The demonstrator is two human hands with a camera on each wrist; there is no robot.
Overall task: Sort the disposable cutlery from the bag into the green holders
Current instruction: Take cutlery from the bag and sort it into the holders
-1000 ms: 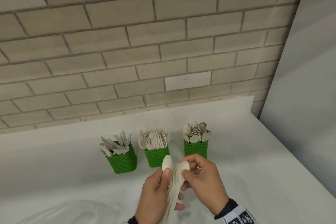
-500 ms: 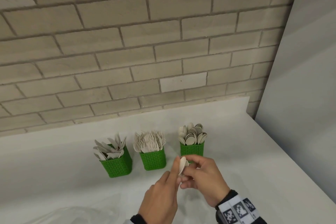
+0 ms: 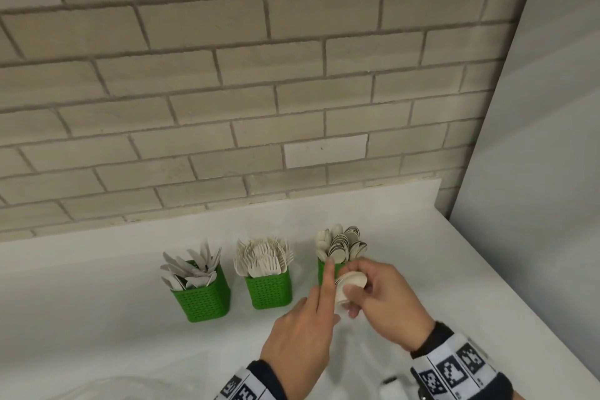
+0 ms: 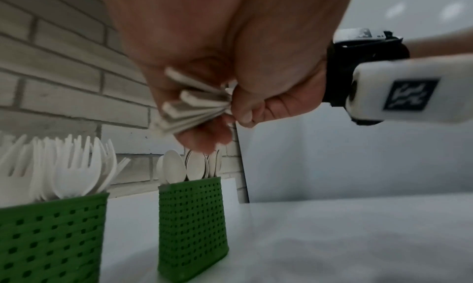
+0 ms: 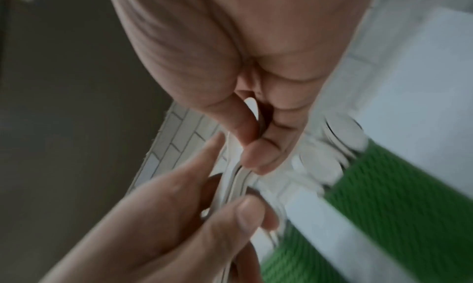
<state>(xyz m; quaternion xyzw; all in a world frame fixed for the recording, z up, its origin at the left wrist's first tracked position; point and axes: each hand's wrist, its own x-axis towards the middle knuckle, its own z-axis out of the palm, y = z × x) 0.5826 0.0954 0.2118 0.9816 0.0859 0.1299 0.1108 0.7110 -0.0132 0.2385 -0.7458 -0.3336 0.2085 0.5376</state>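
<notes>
White counter (image 3: 422, 269), both hands just before the spoon holder (image 3: 324, 269), right hand (image 3: 383, 299) pinching a spoon bundle (image 3: 349, 286), left hand (image 3: 302, 341) gripping its handles.

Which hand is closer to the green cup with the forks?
The left hand. It sits just right of the fork holder, in front of it. The right hand is farther right, in front of the spoon holder, gripping a bundle of spoons.
</notes>
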